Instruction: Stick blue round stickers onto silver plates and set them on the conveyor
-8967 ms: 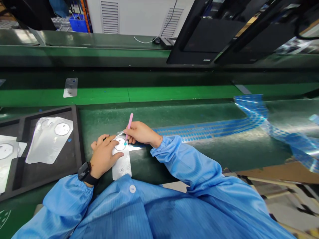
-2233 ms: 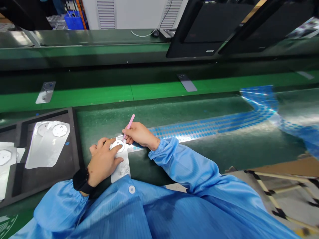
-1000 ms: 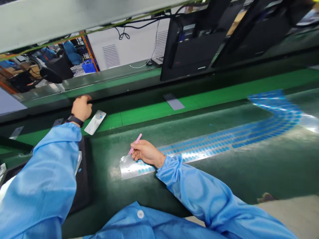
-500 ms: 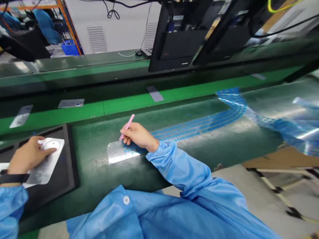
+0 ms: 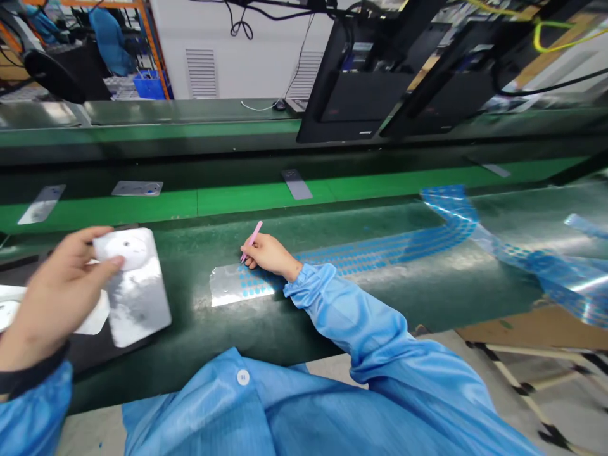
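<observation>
Between thumb and fingers, my left hand (image 5: 66, 285) grips a whitish, shiny phone back panel (image 5: 140, 294) with a round camera area at its top. It is raised above a dark tray (image 5: 90, 361), where other pale panels (image 5: 97, 316) lie partly hidden by my hand. My right hand (image 5: 270, 256) pinches pink tweezers (image 5: 253, 240). Their tips point down at a clear sheet (image 5: 225, 286) bearing rows of small blue round stickers (image 5: 256, 284). Whether the tips hold a sticker is too small to tell.
A long strip of blue dots (image 5: 403, 244) trails right across the green workbench (image 5: 199, 354). On the bright green conveyor belt (image 5: 237, 199) beyond lie several panels (image 5: 297, 183). Black monitors (image 5: 356, 95) stand behind it. A cardboard sheet (image 5: 513, 332) sits at the lower right.
My left hand has lifted the panel off the tray area and brought it up and rightward, turning it more upright. My right hand with the tweezers stays over the sticker sheet.
</observation>
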`<state>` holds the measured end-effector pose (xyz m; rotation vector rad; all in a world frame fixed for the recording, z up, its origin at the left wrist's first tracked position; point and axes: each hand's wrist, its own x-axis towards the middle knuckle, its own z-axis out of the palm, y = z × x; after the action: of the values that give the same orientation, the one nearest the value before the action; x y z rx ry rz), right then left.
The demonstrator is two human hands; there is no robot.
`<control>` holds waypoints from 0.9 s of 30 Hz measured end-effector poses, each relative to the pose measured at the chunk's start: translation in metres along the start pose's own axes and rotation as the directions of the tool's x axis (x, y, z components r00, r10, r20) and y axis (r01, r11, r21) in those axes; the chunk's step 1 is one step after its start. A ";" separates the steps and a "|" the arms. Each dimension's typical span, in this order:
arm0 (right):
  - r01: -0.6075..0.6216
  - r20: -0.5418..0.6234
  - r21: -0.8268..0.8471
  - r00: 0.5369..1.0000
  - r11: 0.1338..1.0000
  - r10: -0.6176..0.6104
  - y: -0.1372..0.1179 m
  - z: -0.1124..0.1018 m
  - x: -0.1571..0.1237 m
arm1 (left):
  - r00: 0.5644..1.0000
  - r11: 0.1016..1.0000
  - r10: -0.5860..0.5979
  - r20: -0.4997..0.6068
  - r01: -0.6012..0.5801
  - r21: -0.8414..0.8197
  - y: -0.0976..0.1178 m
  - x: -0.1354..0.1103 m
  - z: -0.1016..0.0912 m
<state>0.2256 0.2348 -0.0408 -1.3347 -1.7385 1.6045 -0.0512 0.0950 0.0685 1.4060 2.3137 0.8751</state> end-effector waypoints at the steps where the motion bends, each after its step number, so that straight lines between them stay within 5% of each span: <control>1: -0.005 0.004 0.002 1.000 1.000 0.005 0.000 0.000 0.002 | 0.995 0.995 -0.013 0.095 0.023 -0.100 0.010 -0.010 0.015; 4: -0.006 0.016 0.024 1.000 1.000 0.006 0.004 -0.001 0.004 | 0.936 0.966 0.046 0.348 0.047 -0.254 0.024 -0.026 0.062; 9: -0.039 0.032 0.169 0.999 0.985 0.034 0.008 -0.001 0.005 | 0.879 0.978 0.058 0.472 0.045 -0.205 0.018 -0.029 0.111; 16: -0.014 0.024 0.017 1.000 1.000 0.013 0.007 -0.002 0.004 | 0.910 0.976 0.176 0.375 -0.210 0.051 0.006 -0.033 0.131; 27: -0.075 0.064 0.015 0.995 0.997 0.074 0.002 -0.001 0.005 | 0.857 0.874 0.370 0.358 -0.452 0.177 -0.003 -0.050 0.146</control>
<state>0.2250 0.2399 -0.0437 -1.3696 -1.7262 1.7165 0.0492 0.1003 -0.0487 2.0420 1.9601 0.4083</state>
